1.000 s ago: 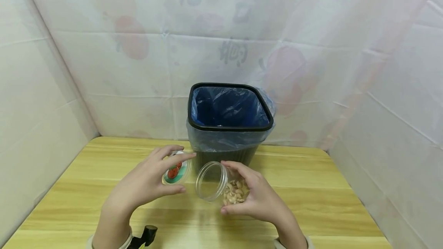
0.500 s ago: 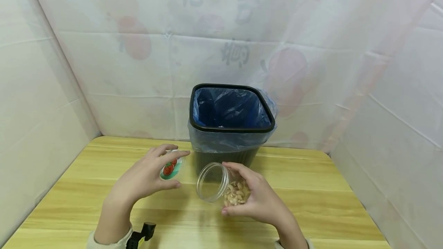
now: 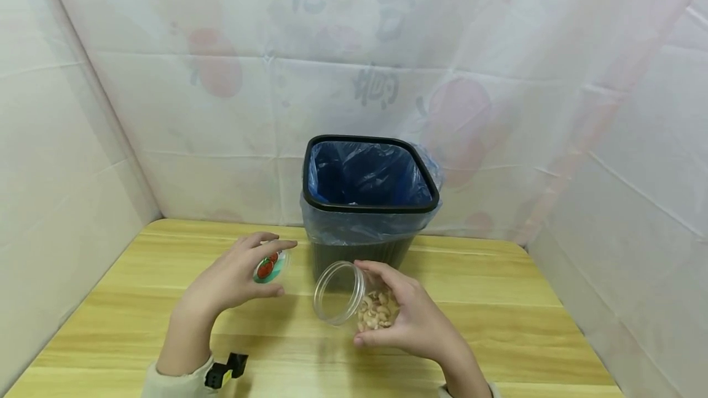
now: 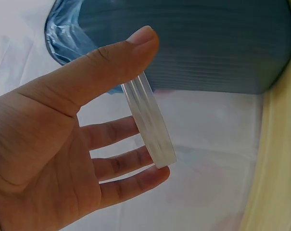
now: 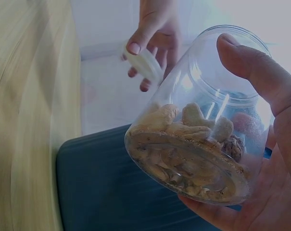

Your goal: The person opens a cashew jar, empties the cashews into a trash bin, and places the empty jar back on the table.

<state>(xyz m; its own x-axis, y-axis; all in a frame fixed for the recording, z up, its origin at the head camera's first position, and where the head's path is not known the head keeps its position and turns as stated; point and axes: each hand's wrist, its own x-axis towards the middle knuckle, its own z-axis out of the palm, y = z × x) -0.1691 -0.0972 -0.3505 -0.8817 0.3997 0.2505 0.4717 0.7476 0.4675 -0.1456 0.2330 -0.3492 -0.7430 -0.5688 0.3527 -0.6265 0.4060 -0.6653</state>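
My left hand (image 3: 232, 278) holds a round lid (image 3: 272, 268) with a red fruit picture on a green and white label. In the left wrist view the lid (image 4: 150, 122) is pinched on edge between thumb and fingers. My right hand (image 3: 412, 315) grips a clear plastic jar (image 3: 361, 293) by its side. The jar lies tipped, its uncovered mouth facing left toward the lid, a hand's gap apart. Cashews (image 3: 377, 311) fill the lower part; the right wrist view also shows a dark wrinkled piece (image 5: 233, 147) among them. My right palm hides part of the jar's base.
Just behind the jar stands a dark bin (image 3: 362, 260) with a black rim (image 3: 370, 208) and a blue plastic liner (image 3: 370, 167). A wood-grain table (image 3: 498, 312) lies beneath. White printed cloth (image 3: 221, 128) hangs at the back and both sides.
My left hand has drawn the lid leftward, away from the jar's mouth, and the lid shows more edge-on. My right hand and the jar have hardly moved.
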